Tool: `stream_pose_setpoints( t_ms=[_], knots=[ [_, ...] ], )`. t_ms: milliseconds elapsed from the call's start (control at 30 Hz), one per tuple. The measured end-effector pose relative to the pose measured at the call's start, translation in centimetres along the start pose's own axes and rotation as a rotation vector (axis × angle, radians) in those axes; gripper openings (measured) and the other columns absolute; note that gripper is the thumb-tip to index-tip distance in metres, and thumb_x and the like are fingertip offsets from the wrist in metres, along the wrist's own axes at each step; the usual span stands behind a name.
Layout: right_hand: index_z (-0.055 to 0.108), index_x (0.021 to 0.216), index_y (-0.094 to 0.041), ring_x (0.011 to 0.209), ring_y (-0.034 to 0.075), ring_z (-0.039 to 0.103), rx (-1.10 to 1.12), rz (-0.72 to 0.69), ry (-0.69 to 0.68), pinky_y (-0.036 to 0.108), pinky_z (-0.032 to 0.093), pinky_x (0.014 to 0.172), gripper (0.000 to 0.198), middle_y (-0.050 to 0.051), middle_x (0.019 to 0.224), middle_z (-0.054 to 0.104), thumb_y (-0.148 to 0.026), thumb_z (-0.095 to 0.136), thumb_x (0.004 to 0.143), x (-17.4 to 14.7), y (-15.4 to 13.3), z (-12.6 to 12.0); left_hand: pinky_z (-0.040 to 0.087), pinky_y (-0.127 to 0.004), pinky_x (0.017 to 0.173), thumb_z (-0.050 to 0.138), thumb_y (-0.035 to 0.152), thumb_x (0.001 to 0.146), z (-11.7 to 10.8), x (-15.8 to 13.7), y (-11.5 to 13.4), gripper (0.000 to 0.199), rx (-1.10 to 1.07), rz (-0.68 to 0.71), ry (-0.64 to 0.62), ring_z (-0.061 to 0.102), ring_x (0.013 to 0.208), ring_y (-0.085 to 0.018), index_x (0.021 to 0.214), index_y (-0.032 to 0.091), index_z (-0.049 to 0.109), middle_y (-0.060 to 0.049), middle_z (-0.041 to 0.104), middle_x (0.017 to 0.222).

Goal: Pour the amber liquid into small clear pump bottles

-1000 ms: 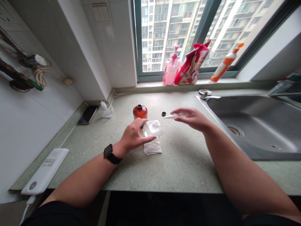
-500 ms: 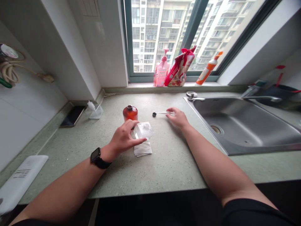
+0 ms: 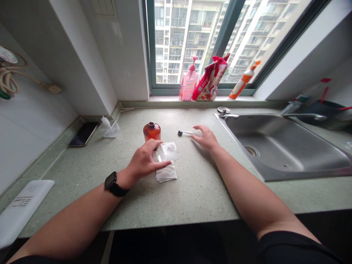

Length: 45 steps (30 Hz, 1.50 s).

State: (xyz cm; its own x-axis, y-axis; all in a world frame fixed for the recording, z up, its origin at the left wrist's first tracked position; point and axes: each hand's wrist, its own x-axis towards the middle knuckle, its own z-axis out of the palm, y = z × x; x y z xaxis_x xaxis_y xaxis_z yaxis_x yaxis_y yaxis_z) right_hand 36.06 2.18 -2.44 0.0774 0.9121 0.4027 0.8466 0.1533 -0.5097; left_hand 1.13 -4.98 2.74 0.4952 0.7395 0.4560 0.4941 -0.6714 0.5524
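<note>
My left hand (image 3: 145, 157) grips a clear, square-sided bottle (image 3: 169, 151) between thumb and fingers, above the counter. Just behind it an amber bottle (image 3: 152, 131) stands upright with its dark neck uncapped, its lower part hidden by my fingers. A folded white tissue (image 3: 166, 173) lies in front of the clear bottle. My right hand (image 3: 205, 137) is spread, thumb and index finger apart, beside a thin clear dropper (image 3: 189, 132) on the counter. A small black cap (image 3: 180, 133) sits at the dropper's left end; whether the two are joined I cannot tell.
At the right is a steel sink (image 3: 286, 146). A phone (image 3: 84, 134) and a small clear box (image 3: 111, 130) are at the left back. A white plastic case (image 3: 24, 211) lies front left. A pink pump bottle (image 3: 189, 84), red bag (image 3: 211, 80) and orange-white bottle (image 3: 242, 82) line the sill.
My right hand has let go of the dropper and its fingers have spread; the dropper now lies by the black cap. My left hand still holds the clear bottle in place.
</note>
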Motion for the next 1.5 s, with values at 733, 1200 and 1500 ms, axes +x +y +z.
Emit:
stream_pose_setpoints(
  t_ms=[733,1200,1500],
  knots=[
    [0.069,0.136,-0.028,0.123,0.029,0.072,1.036,-0.129,-0.590,0.049,0.057,0.111,0.074,0.009,0.135,0.074,-0.043,0.101,0.071,-4.5,-9.6,-0.1,0.060,-0.032,0.072,0.086,0.068,0.084,-0.7,-0.1,-0.5,0.080,-0.156,0.109,0.202,0.067,0.081,-0.016,0.145,0.025,0.057,-0.012,0.066,0.138],
    [0.068,0.133,-0.027,0.119,0.033,0.075,0.934,0.055,-0.212,0.053,0.061,0.106,0.078,0.011,0.130,0.079,-0.061,0.096,0.069,-2.8,-8.0,-0.5,0.042,-0.055,0.126,0.092,0.055,0.079,-0.2,1.6,-7.4,0.092,-0.309,-0.283,0.109,0.058,0.145,-0.035,0.153,0.022,0.048,-0.018,0.061,0.155],
    [0.069,0.131,-0.025,0.117,0.034,0.075,0.871,0.061,-0.158,0.056,0.062,0.106,0.083,0.011,0.124,0.080,-0.062,0.099,0.062,-0.1,-8.5,-1.6,0.054,-0.054,0.114,0.098,0.031,0.069,0.5,1.9,-7.6,0.087,-0.331,-0.331,0.074,0.069,0.132,-0.035,0.145,0.022,0.056,-0.016,0.070,0.143]
  ],
)
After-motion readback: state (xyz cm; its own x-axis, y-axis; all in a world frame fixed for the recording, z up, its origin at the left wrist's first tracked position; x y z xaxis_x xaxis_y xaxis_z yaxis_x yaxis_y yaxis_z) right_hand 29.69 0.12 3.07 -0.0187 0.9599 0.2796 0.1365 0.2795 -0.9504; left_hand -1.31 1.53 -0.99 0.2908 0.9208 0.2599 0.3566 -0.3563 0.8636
